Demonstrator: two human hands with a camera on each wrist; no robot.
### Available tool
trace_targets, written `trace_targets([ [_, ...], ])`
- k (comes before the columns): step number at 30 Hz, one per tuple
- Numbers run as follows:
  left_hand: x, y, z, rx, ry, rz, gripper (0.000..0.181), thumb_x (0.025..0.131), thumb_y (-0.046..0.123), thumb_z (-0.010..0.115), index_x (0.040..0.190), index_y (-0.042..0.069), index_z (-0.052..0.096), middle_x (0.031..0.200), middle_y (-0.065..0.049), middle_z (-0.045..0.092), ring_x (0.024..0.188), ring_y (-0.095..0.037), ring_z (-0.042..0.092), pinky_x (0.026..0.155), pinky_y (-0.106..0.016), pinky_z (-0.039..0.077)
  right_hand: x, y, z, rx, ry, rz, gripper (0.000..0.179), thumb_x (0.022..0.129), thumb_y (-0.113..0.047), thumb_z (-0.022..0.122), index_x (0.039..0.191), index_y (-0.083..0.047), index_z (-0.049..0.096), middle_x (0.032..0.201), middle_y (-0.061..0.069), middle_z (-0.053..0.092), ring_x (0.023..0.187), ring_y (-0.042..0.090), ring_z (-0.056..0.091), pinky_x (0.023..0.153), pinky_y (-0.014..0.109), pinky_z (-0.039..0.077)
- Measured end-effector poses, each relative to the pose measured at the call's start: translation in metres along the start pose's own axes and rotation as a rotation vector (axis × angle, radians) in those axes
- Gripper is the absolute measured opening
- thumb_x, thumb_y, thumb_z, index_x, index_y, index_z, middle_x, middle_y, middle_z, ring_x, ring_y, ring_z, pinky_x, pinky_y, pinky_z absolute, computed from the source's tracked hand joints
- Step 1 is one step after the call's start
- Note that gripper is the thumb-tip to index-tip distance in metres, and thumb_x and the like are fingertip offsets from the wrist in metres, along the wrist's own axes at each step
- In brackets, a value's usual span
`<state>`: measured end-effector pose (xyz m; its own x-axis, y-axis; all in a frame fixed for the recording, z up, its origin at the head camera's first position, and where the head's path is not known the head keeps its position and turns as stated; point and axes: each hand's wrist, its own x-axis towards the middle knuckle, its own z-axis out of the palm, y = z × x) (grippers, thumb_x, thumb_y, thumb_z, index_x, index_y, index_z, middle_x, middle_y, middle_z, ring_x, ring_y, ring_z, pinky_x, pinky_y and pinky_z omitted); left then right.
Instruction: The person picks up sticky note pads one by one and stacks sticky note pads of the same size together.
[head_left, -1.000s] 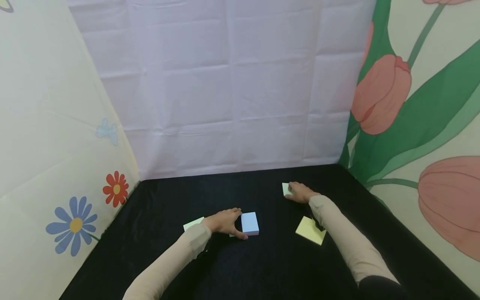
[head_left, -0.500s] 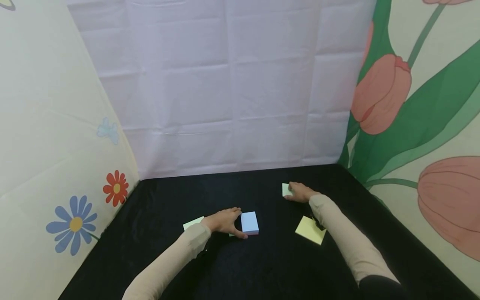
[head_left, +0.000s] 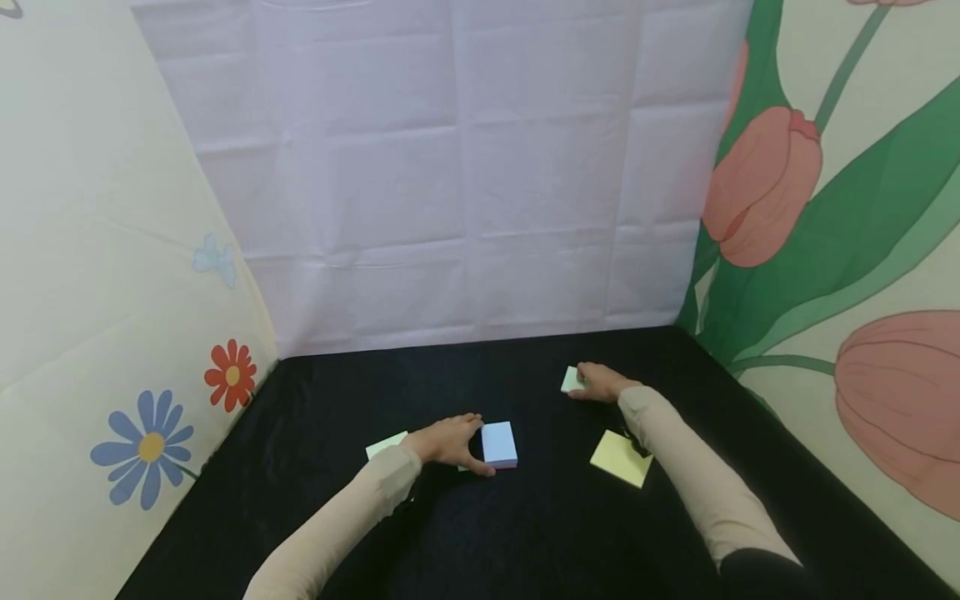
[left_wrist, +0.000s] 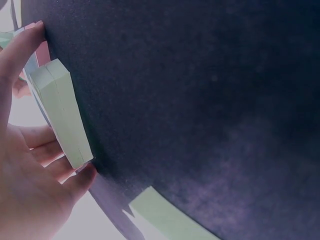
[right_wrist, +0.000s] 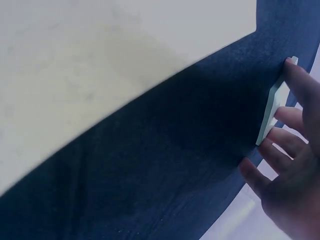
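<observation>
My left hand (head_left: pixel 447 442) arches over a small green sticky note pad (left_wrist: pixel 65 112), its thumb and fingers curved round the opposite ends. In the head view that pad is mostly hidden under the palm. Touching the left thumb and index side is a blue sticky note pad (head_left: pixel 498 444) with a pink layer low on its side. Farther back on the right, my right hand (head_left: pixel 602 382) grips a thin pale green sticky note pad (head_left: pixel 572 380). In the right wrist view, thumb and fingers pinch this pad's (right_wrist: pixel 270 110) ends.
A green pad (head_left: pixel 386 445) lies by the left wrist, partly covered. A yellow pad (head_left: pixel 621 458) lies under the right wrist. The black tabletop (head_left: pixel 517 533) is bounded by a white cloth (head_left: pixel 465 208) behind and printed side walls.
The pale green pad in my right hand has turned slightly and shifted a little to the left. My left hand and the other pads have stayed in place.
</observation>
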<state>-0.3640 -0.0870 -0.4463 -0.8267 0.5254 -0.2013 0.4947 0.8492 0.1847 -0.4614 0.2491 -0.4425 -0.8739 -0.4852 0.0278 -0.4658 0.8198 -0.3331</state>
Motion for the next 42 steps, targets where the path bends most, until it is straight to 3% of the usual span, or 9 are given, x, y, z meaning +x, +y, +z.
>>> trace_targets([
  [7,-0.001,-0.001,0.0,-0.001,0.007,0.012,0.097,0.08,0.064,0.071,0.151,0.006,0.039,0.156,-0.011,0.036,0.139,-0.027,0.039,0.111,-0.044,0.033,0.002,-0.004,-0.003,-0.034,-0.003,0.023,0.034,0.091,-0.024,0.072,0.101,0.005,0.057,0.093,0.015,0.058,0.084,0.029,0.054,0.078,0.047,0.046],
  [15,-0.003,0.002,-0.008,-0.009,0.001,-0.012,0.097,0.079,0.063,0.073,0.15,0.006,0.039,0.156,-0.011,0.037,0.139,-0.027,0.039,0.111,-0.044,0.032,0.008,-0.003,-0.004,-0.044,0.047,0.051,0.037,0.087,-0.028,0.076,0.103,0.001,0.061,0.097,0.016,0.062,0.084,0.028,0.055,0.077,0.045,0.047],
  [24,-0.003,0.001,-0.01,-0.009,0.001,-0.017,0.098,0.08,0.063,0.072,0.151,0.005,0.038,0.156,-0.011,0.036,0.14,-0.027,0.038,0.112,-0.044,0.031,0.009,-0.004,-0.007,-0.059,0.088,-0.016,0.045,0.086,-0.025,0.078,0.115,0.005,0.061,0.103,0.023,0.063,0.086,0.032,0.056,0.076,0.046,0.046],
  [29,-0.003,0.0,-0.009,-0.016,0.002,-0.014,0.097,0.08,0.062,0.072,0.151,0.005,0.038,0.156,-0.011,0.036,0.14,-0.028,0.037,0.112,-0.044,0.031,0.009,-0.007,-0.007,-0.055,0.092,-0.012,0.051,0.086,-0.024,0.078,0.12,0.009,0.058,0.101,0.023,0.062,0.086,0.031,0.056,0.076,0.045,0.046],
  [42,-0.003,0.003,-0.002,0.001,-0.002,0.004,0.098,0.08,0.063,0.072,0.151,0.005,0.038,0.155,-0.012,0.037,0.139,-0.027,0.039,0.111,-0.043,0.033,0.004,-0.006,-0.004,-0.042,0.078,0.025,0.049,0.082,-0.026,0.081,0.107,0.009,0.056,0.089,0.015,0.057,0.08,0.028,0.055,0.073,0.042,0.048],
])
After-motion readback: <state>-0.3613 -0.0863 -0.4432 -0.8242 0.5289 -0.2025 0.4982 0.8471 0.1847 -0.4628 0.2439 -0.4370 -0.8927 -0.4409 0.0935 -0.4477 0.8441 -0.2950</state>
